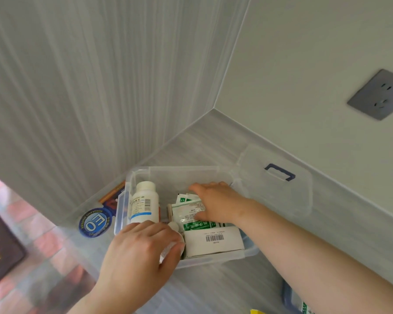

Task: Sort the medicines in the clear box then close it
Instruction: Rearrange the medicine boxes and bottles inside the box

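Observation:
The clear box [168, 172] stands open on a grey shelf in a corner. Inside it a white medicine bottle [143, 202] stands upright at the left. Green-and-white sachets [191, 214] lie in the middle, and a white carton with a barcode [213, 242] lies at the front right. My right hand [216, 202] reaches into the box and holds the sachets, thumb on their front. My left hand [141, 250] is at the box's front left, fingers curled over a small white-capped item that is mostly hidden. The clear lid [279, 193] with a blue handle lies to the right.
A round blue sticker [95, 222] and an orange packet [114, 192] show left of the box. Grey walls close in behind and to the left. A wall socket [379, 97] is at the upper right. Another container edge [290, 298] shows at the bottom right.

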